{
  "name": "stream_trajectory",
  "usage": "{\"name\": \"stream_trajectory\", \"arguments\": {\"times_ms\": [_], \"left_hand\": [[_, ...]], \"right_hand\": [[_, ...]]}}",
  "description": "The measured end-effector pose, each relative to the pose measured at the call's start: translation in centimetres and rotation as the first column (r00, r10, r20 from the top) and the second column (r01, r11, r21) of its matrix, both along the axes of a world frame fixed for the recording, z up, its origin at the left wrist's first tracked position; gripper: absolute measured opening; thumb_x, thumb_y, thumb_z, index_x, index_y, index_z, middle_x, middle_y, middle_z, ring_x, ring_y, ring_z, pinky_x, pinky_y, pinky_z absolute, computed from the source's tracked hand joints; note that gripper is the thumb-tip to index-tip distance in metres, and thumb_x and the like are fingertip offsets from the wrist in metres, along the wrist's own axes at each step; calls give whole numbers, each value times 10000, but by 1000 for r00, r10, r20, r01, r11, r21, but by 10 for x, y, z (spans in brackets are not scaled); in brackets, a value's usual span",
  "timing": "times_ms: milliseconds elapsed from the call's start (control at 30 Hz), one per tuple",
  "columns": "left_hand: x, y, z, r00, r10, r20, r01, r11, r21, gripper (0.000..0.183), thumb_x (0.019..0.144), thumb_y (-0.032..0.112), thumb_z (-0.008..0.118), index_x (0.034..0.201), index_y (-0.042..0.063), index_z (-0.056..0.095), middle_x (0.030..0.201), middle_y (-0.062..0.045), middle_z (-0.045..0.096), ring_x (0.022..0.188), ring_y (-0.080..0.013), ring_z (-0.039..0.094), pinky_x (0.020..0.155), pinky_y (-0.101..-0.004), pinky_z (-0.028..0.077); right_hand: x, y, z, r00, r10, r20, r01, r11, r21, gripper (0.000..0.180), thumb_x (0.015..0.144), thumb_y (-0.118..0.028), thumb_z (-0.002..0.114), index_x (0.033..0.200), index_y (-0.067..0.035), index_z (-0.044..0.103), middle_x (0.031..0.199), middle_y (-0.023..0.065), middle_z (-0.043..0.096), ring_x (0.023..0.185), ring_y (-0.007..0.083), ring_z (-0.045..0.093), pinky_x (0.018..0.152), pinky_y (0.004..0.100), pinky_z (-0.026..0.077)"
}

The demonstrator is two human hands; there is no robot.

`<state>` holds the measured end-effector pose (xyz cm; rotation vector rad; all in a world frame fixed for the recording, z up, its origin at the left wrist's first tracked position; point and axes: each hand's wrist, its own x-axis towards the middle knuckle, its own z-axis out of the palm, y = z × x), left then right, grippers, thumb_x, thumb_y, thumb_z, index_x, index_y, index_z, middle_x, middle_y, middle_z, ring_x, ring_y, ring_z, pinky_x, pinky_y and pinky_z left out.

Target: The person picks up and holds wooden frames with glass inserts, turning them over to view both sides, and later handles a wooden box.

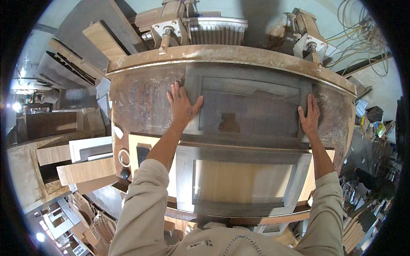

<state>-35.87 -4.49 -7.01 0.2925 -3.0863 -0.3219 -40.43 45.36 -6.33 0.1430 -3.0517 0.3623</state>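
Observation:
A grey framed cabinet door (243, 138) with a dark, shiny centre lies on the worn brown worktop (144, 99). My left hand (183, 107) straddles its left edge, fingers spread outside and thumb on the stile. At the opposite edge, my right hand (309, 115) has its thumb on the right stile and its fingers along the outer side. Nearer my body is a second grey frame (184, 179), whose middle shows pale yellowish wood. Light wood board (322, 156) shows beside this frame, and a phone-like dark object (142, 153) lies near my left forearm.
A thick wooden beam (230, 52) bounds the far side, with a left cylinder (168, 32) and a right cylinder (310, 44) behind it. A tape roll (124, 157) lies at left, above projecting boards (89, 171). Coiled hoses (362, 41) hang far right; a person (378, 184) is lower right.

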Motion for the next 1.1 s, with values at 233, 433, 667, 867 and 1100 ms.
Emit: {"name": "stream_trajectory", "arguments": {"times_ms": [233,433,667,867,1100], "left_hand": [[-1,3,1,1000,19,12,-19,1000,-14,940,822,646,477,1351,-105,277,1476,-265,160,1394,-385,100,1117,-534,48],[4,6,8,997,-4,-78,6,1000,24,924,815,606,531,1387,-63,249,1468,-252,209,1386,-378,142,1106,-546,83],[-4,47,20,914,403,-42,-353,843,405,738,851,422,582,1313,-99,335,1272,-247,459,1162,-351,448,987,-467,320],[8,22,96,895,404,187,-273,166,948,586,891,426,546,1267,-12,447,1165,-163,540,1036,-278,504,940,-414,367],[211,13,208,878,443,181,-105,-190,976,766,918,584,381,1456,73,192,1400,-208,369,1330,-310,316,1066,-492,249]], "right_hand": [[2,-2,0,1000,-12,2,12,1000,24,691,923,-493,431,1455,-100,232,1467,233,237,1356,383,231,1096,498,179],[9,2,2,1000,15,-22,-15,1000,7,670,916,-465,463,1438,-92,271,1453,242,258,1345,394,246,1086,513,187],[-11,-29,21,976,-170,133,206,921,-330,828,845,-564,536,1386,23,315,1390,283,342,1297,413,324,1084,462,224],[8,7,83,964,-214,159,220,304,-927,794,909,-565,440,1371,71,327,1389,194,378,1284,291,342,1087,379,219],[202,27,155,859,-420,294,116,-400,-909,787,925,-620,308,1319,54,404,1293,197,458,1232,316,397,1068,414,268]]}}
